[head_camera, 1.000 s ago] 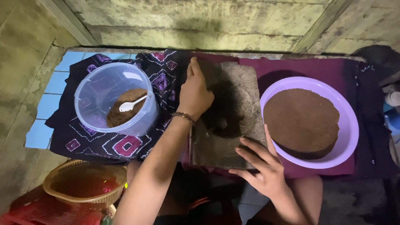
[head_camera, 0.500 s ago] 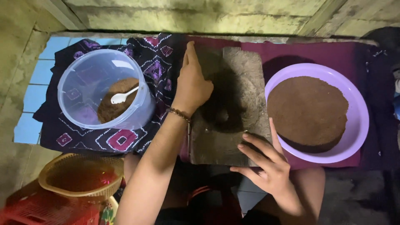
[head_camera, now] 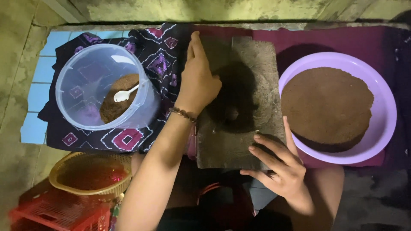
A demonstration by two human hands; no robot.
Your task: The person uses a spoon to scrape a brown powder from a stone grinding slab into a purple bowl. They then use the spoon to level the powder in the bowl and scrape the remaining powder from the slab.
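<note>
A rough grey stone slab (head_camera: 252,72) with a dark hollow in its middle lies in front of me. My left hand (head_camera: 198,79), a bead bracelet on the wrist, grips the slab's left edge. My right hand (head_camera: 280,164) rests with spread fingers on the slab's near right corner. Right of the slab a purple plastic bowl (head_camera: 381,107) holds a round brown mound (head_camera: 327,102). To the left stands a clear plastic tub (head_camera: 85,77) with brown powder and a white spoon (head_camera: 124,94) inside.
A dark patterned cloth (head_camera: 158,51) and a maroon cloth (head_camera: 351,38) cover the floor under these things. A yellow woven basket (head_camera: 64,184) sits on a red crate (head_camera: 47,214) at the lower left. A greenish wall runs along the top.
The view has shifted slightly, so everything sits lower and nearer in the frame. Both hands keep their places on the slab.
</note>
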